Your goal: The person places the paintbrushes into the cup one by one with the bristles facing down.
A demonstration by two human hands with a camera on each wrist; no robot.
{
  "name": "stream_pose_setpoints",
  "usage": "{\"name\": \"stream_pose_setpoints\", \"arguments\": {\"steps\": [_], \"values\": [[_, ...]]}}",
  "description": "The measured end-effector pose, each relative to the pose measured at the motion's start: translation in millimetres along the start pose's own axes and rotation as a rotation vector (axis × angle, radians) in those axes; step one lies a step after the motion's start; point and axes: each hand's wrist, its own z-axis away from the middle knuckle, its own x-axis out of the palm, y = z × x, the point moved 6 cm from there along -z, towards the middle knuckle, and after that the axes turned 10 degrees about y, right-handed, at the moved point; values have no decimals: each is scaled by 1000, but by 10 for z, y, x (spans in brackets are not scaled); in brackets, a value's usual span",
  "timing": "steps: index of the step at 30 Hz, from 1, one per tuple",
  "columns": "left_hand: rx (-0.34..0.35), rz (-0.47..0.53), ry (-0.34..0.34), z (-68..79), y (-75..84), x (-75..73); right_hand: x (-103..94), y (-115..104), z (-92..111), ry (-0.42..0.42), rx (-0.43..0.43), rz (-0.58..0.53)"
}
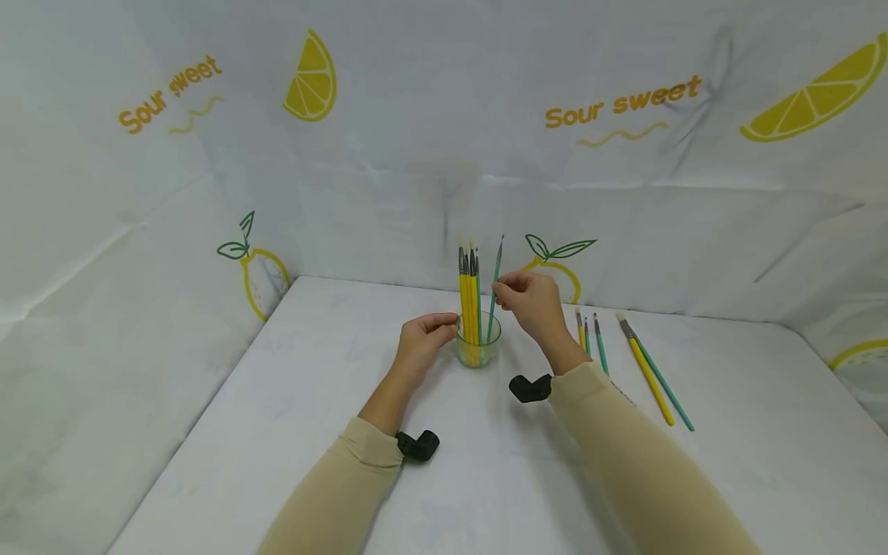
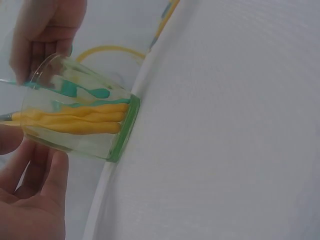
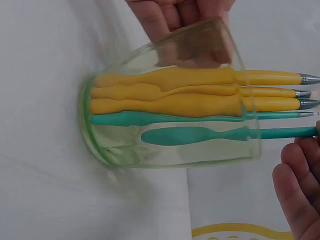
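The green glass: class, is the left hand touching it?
Touching. In the head view the left hand wraps its fingers against the side of the green glass; the right wrist view shows fingers pressed on its wall.

— What is the person wearing?
— Long beige sleeves of soft knit cloth, one on each arm, each ending in a ribbed cuff at the wrist, well back from the fingers.
— Anything strapped on?
— A small black angled camera mount [image 1: 418, 445] sits at the left cuff and a like one [image 1: 530, 388] at the right cuff. The hands are bare, without rings or gloves.
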Motion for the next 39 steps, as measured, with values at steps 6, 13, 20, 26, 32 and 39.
{"name": "stream_pose_setpoints", "arguments": {"steps": [6,13,20,26,32,39], "values": [[8,-2,-1,29,5,1,122,113,53,-45,30,54],[13,13,-5,43,27,6,182,119,67,-75,35,59],[13,1,-14,28,15,3,218,113,62,-83,46,71],[19,-7,-8,14,12,-5,244,105,51,-97,46,64],[7,-3,-11,9,8,-8,255,97,46,-112,50,69],[7,-3,-17,5,5,-5,228,93,57,-164,63,98]]}}
